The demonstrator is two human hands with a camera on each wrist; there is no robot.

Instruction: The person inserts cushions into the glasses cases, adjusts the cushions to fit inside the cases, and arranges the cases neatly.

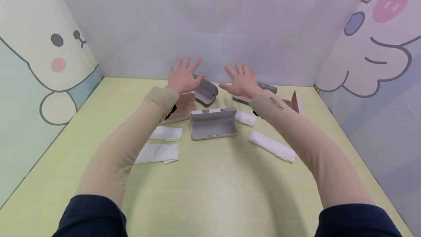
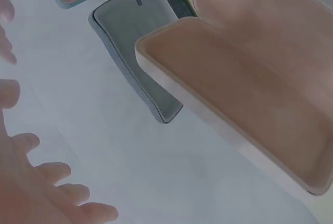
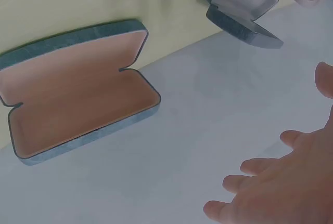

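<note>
My left hand (image 1: 184, 78) is held up over the back of the table with its fingers spread and nothing in it. Beside it lies an open dark grey glasses case (image 1: 206, 92); a pink glasses case (image 2: 250, 78), also open, is partly covered by my left wrist in the head view. My right hand (image 1: 241, 81) is raised likewise, fingers apart and holding nothing. Nearest to it is an open blue-green glasses case (image 3: 83, 99) with a pinkish lining, partly hidden behind the hand in the head view. In front of both hands an open case with grey lining (image 1: 213, 129) rests mid-table.
Two folded white cloths lie at the left, an upper one (image 1: 168, 134) and a lower one (image 1: 159, 153) partly under my forearm. Two more white cloths, one nearer the middle (image 1: 245, 117) and one at right (image 1: 272, 146), lie opposite. Another pink case (image 1: 297, 101) stands behind my right forearm.
</note>
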